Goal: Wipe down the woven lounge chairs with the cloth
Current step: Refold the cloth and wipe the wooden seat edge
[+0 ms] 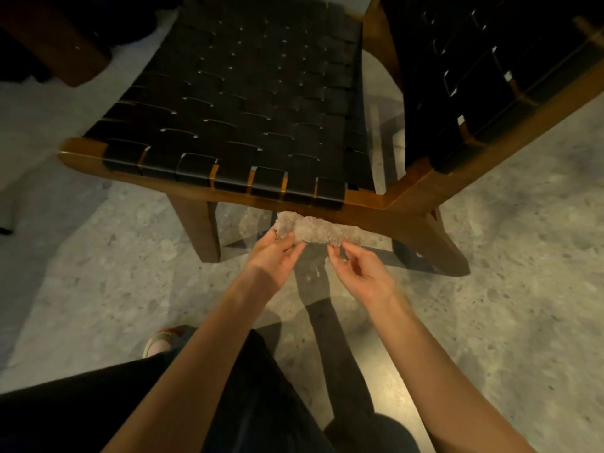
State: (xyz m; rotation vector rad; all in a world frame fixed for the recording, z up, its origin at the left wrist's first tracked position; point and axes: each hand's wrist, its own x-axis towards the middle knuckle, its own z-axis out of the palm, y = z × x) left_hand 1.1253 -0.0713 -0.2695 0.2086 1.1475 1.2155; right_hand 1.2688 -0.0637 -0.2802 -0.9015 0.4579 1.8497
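A lounge chair (242, 103) with a black woven seat and a brown wooden frame fills the upper middle. A second woven lounge chair (483, 76) stands at the upper right, its front corner meeting the first. A pale fuzzy cloth (318, 230) is stretched in the air just below the first chair's front rail. My left hand (274, 256) pinches the cloth's left end. My right hand (362, 269) pinches its right end between thumb and fingertips. Both hands are in front of the chairs, not touching them.
Speckled grey terrazzo floor (510, 289) spreads all around. A dark wooden furniture piece (62, 50) stands at the upper left. My dark trousers and one shoe (163, 341) show at the bottom. The chair legs (199, 230) stand close ahead.
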